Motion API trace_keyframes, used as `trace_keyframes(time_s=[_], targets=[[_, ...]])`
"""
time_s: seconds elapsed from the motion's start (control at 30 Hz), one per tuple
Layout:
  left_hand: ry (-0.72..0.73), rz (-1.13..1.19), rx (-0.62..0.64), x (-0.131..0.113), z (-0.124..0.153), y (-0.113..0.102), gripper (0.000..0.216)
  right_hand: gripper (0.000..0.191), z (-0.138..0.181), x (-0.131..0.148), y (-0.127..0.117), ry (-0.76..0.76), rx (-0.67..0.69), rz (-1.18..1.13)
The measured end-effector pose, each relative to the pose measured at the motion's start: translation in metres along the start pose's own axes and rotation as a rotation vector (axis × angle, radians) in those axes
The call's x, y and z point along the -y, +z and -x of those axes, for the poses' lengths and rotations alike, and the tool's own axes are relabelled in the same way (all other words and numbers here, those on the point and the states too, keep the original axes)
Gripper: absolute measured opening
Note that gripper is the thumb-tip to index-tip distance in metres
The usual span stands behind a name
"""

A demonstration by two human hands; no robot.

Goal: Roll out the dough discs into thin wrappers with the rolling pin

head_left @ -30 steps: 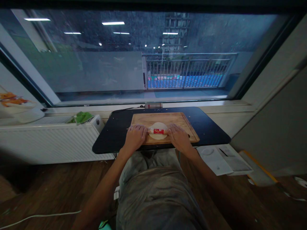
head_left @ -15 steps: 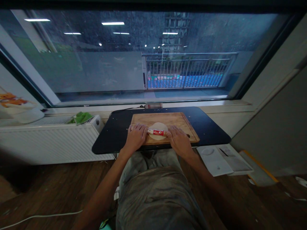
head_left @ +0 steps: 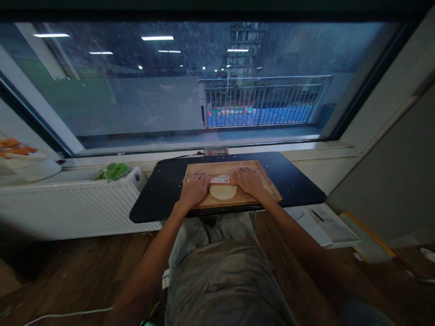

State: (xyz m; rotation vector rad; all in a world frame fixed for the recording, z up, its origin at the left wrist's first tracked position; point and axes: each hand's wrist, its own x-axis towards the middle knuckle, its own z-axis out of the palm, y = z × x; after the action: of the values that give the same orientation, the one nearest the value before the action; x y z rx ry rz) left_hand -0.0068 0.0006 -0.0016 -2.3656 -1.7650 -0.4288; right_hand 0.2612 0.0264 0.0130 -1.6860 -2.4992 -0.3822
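A short rolling pin [head_left: 220, 180] with a printed red-and-white label lies crosswise over a flat round of pale dough [head_left: 223, 192]. Beneath the dough is a wooden cutting board [head_left: 217, 167] with a groove along its edge. My left hand [head_left: 196, 184] lies over the pin's left end, palm down. Over the right end rests my right hand [head_left: 249, 181], its fingers reaching forward. Both hands hide the pin's ends. The pin crosses the far part of the dough, and most of the round shows on the near side of it.
The board lies on a black table [head_left: 159, 194] with pale specks, below a wide window [head_left: 136, 104]. To the left stands a white radiator [head_left: 74, 208] with a green cloth [head_left: 115, 170] on top. A white box [head_left: 329, 226] is low on the right.
Both hands have moved the rolling pin away from me, from the dough's middle to its far part. The pin has turned, so a different side of its label shows.
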Motion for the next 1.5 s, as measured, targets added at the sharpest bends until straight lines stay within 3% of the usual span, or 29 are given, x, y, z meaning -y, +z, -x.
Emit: trace_keyframes(time_s=[0.27, 0.43, 0.83, 1.13, 1.33, 1.5], targets=[[-0.003, -0.032, -0.004, 0.001, -0.011, 0.005, 0.046, 0.051, -0.049, -0.016, -0.005, -0.034, 0.092, 0.005], [-0.012, -0.029, -0.017, -0.002, -0.009, 0.003, 0.045, 0.05, -0.061, -0.02, -0.001, -0.05, 0.092, 0.037], [0.005, -0.029, 0.008, -0.006, -0.004, -0.004, 0.046, 0.042, -0.019, -0.015, 0.01, -0.15, 0.016, 0.036], [0.107, -0.075, 0.022, -0.004, -0.004, -0.004, 0.046, 0.053, 0.013, -0.002, 0.017, 0.002, -0.085, 0.006], [0.033, -0.006, -0.024, -0.006, -0.004, -0.003, 0.047, 0.047, -0.017, -0.011, 0.012, -0.077, -0.034, 0.047], [-0.001, -0.003, -0.043, -0.009, -0.004, -0.004, 0.048, 0.043, -0.055, -0.02, 0.009, -0.089, 0.101, 0.037]])
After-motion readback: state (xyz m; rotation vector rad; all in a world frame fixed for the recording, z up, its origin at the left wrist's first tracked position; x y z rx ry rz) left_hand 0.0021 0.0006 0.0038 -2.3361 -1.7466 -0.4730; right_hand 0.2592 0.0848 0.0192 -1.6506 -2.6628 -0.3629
